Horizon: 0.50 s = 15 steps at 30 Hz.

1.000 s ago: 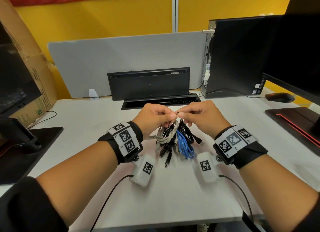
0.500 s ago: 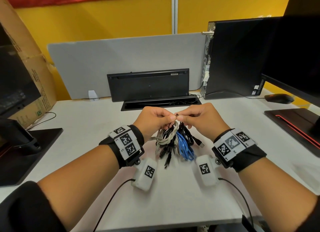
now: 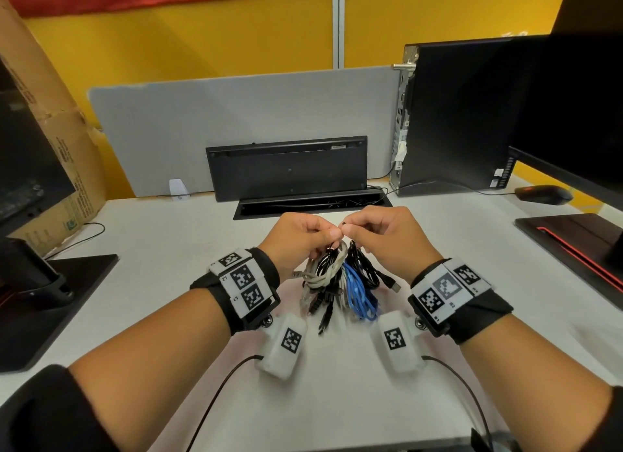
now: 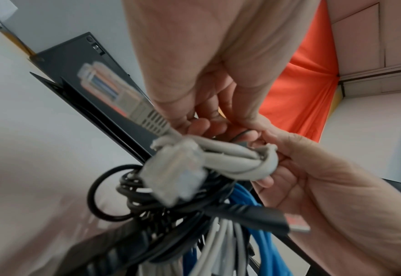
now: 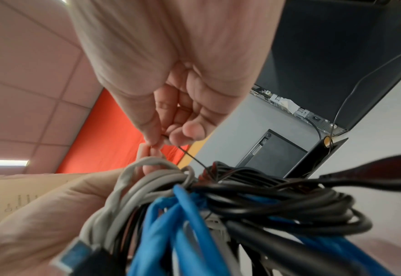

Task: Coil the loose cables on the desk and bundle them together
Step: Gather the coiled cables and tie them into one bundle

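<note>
A bundle of coiled cables (image 3: 340, 283), grey, black and blue, hangs under my two hands above the white desk (image 3: 168, 283). My left hand (image 3: 332, 233) and right hand (image 3: 349, 229) meet fingertip to fingertip over the top of the bundle. Both pinch a thin black tie (image 3: 343, 222). In the right wrist view the thin black tie (image 5: 192, 156) runs taut from my right hand (image 5: 163, 142) down into the cables (image 5: 218, 196). In the left wrist view my left hand (image 4: 220, 123) curls just above the grey coil (image 4: 237, 160). Loose plugs dangle below.
A black keyboard (image 3: 286, 168) stands on edge behind a cable slot (image 3: 310, 205). A computer tower (image 3: 455, 114), a mouse (image 3: 542, 193) and a monitor (image 3: 590, 114) are to the right. A monitor base (image 3: 50, 299) and a cardboard box (image 3: 43, 131) are at the left.
Both hands stay pinched together over the bundle; they have only shifted slightly, and the cables still hang beneath them.
</note>
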Each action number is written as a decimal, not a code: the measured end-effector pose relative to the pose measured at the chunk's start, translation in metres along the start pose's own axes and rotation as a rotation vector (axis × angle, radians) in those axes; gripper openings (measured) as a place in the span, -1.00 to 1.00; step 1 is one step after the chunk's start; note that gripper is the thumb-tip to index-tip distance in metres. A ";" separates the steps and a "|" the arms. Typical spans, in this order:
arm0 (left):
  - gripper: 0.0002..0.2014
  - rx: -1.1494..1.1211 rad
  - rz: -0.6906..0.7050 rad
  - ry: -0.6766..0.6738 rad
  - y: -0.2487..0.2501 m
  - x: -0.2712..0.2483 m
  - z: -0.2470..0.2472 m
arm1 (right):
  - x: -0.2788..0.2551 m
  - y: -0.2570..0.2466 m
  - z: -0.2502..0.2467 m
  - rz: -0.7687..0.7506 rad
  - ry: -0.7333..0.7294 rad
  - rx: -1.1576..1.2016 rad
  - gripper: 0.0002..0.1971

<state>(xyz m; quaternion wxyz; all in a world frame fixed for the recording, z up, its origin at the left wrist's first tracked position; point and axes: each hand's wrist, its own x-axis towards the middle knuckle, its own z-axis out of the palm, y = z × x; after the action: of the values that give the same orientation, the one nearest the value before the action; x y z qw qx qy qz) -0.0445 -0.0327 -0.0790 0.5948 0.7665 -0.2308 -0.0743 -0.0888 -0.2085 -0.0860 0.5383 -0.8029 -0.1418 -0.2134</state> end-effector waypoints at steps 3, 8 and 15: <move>-0.84 -0.033 -0.029 -0.007 0.000 0.003 -0.001 | 0.002 0.003 0.002 -0.009 0.037 -0.016 -0.88; -0.86 -0.141 -0.078 -0.034 0.000 0.005 -0.001 | 0.006 0.006 0.003 0.014 0.068 0.028 -0.89; -0.87 -0.256 -0.076 -0.055 0.000 0.001 0.001 | 0.010 0.010 -0.006 0.054 -0.021 0.134 -0.88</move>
<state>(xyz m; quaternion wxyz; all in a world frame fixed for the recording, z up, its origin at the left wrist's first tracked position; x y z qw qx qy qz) -0.0440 -0.0339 -0.0787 0.6780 0.6900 -0.2065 -0.1468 -0.0770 -0.2181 -0.0874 0.5947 -0.7708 -0.1397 -0.1807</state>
